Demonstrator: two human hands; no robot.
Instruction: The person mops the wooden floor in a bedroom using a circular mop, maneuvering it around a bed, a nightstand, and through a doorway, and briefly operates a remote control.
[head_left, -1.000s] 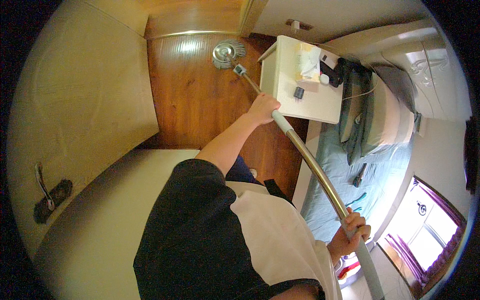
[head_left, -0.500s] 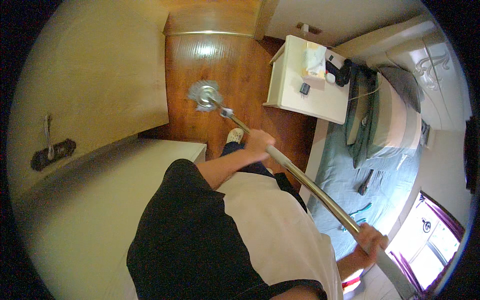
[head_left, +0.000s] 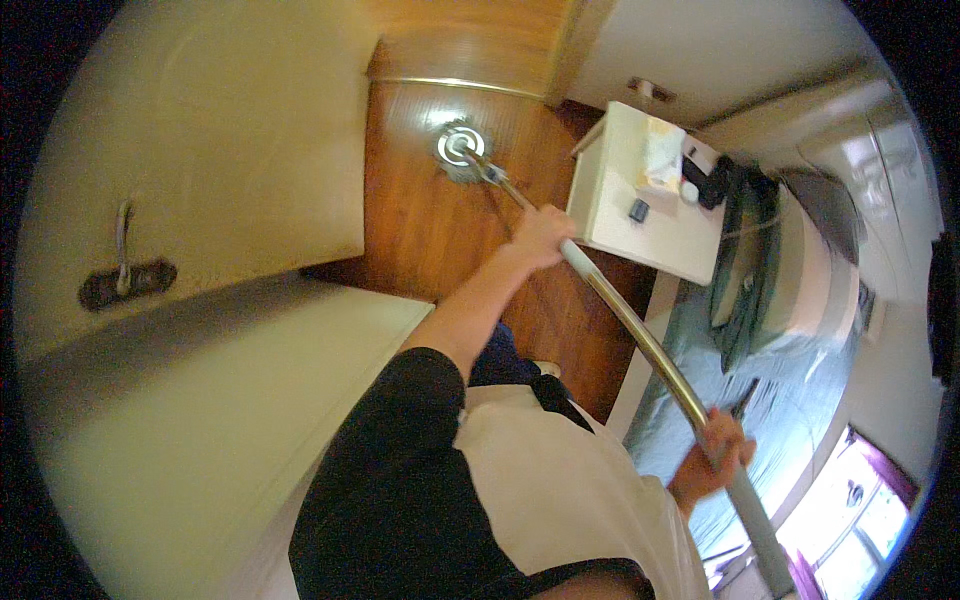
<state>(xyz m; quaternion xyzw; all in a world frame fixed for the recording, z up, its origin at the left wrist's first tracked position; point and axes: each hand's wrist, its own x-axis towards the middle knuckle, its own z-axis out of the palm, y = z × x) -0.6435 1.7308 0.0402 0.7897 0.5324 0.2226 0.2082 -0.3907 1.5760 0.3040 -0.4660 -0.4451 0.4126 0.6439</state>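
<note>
A mop with a long metal pole slants from the lower right to the upper middle. Its round head, with a silvery disc and a greyish fringe, rests on the wooden floor. My left hand is wrapped round the pole's lower part, with the arm stretched forward. Higher on the pole, near the grey grip, my right hand holds it with closed fingers.
At the left is a pale door with a lever handle, above a white cabinet. A metal strip crosses the floor ahead. To the right stand a white nightstand holding small items and a bed with blue-grey bedding.
The mop head has slid forward across the floor toward the metal strip. My left arm reaches out farther, both hands still on the pole. The whole view has shifted slightly.
</note>
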